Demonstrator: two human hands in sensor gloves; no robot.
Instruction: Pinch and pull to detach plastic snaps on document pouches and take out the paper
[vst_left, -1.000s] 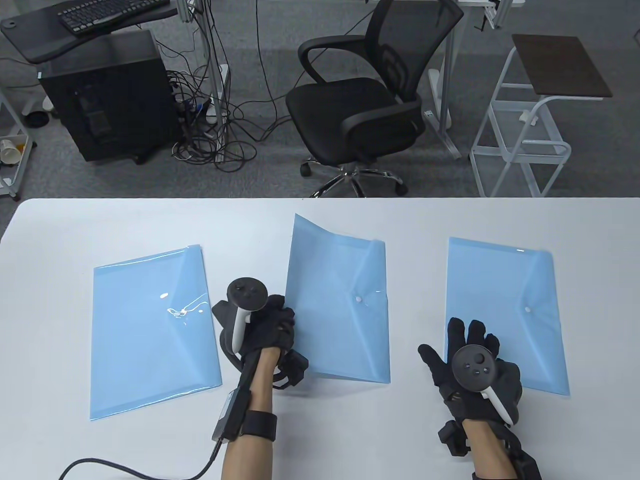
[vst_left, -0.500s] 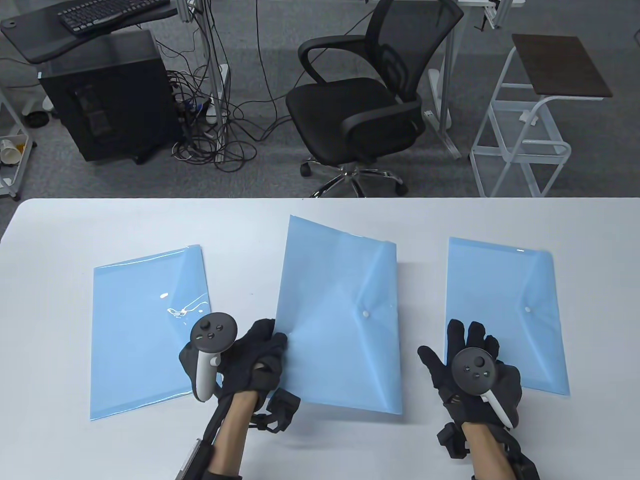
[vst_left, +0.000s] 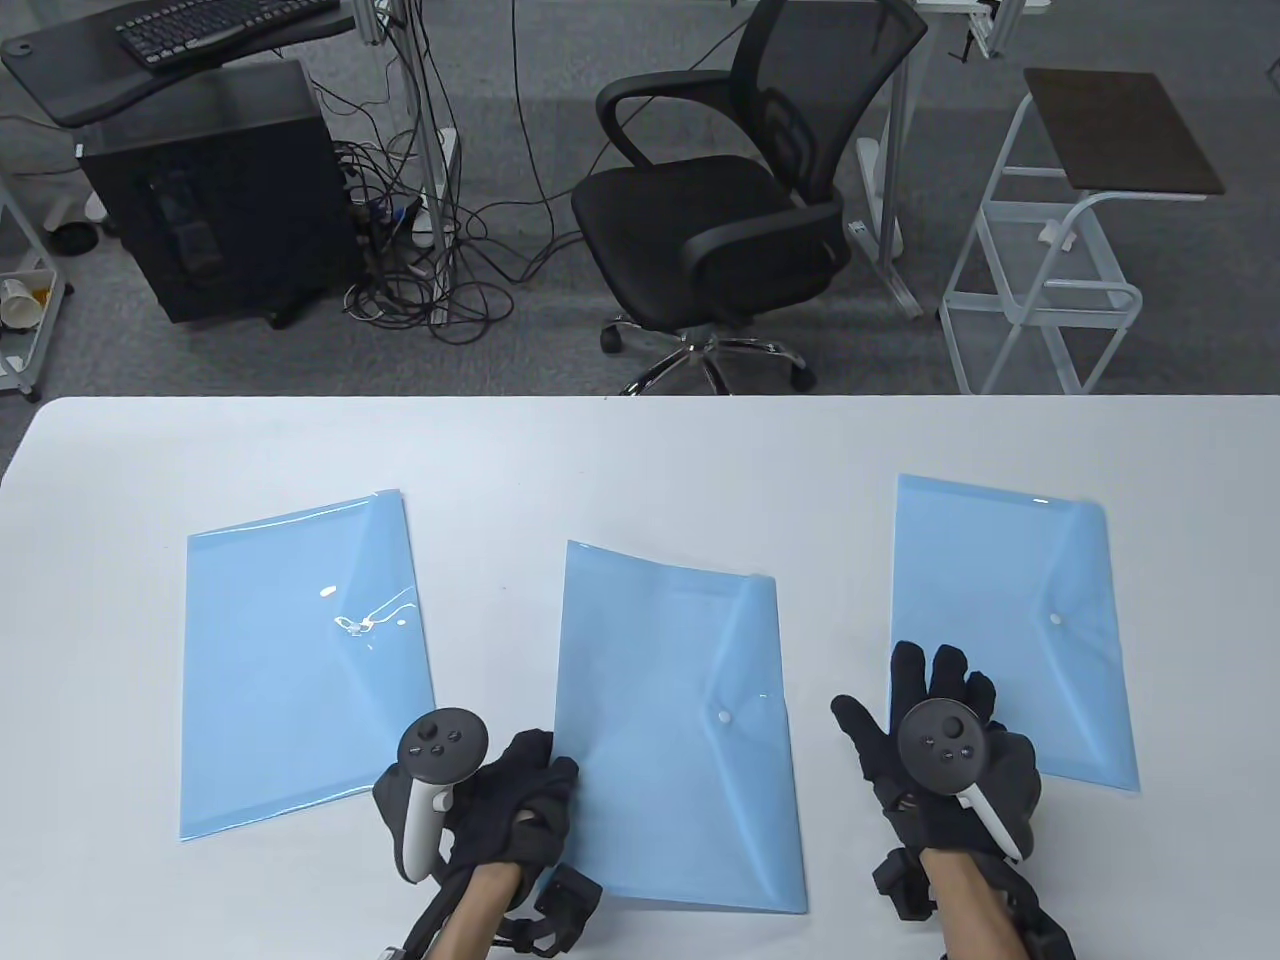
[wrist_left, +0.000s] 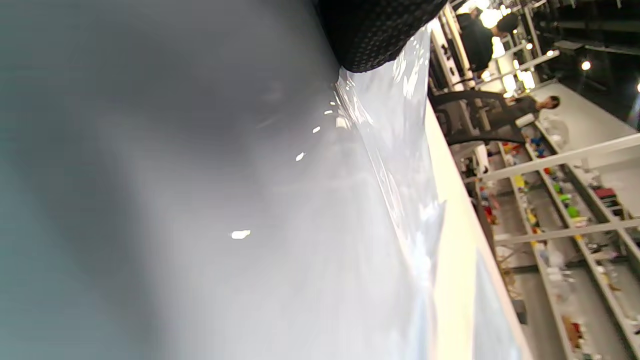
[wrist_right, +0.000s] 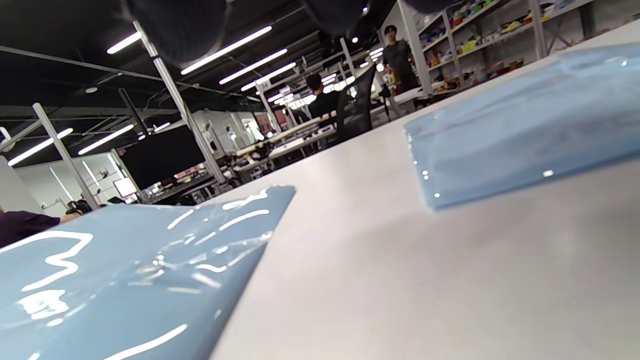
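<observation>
— Where's the middle document pouch (vst_left: 680, 725)?
— Table (vst_left: 640, 440) centre; left hand (vst_left: 510, 800) pinches its 9 o'clock edge.
— Right hand (vst_left: 940, 750)?
— Fingers spread flat, at the right pouch's (vst_left: 1010, 590) 7 o'clock corner.

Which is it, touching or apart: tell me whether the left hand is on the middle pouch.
Touching. In the table view the left hand has curled fingers gripping the left edge of the middle pouch; the left wrist view shows a gloved fingertip against the plastic.
</observation>
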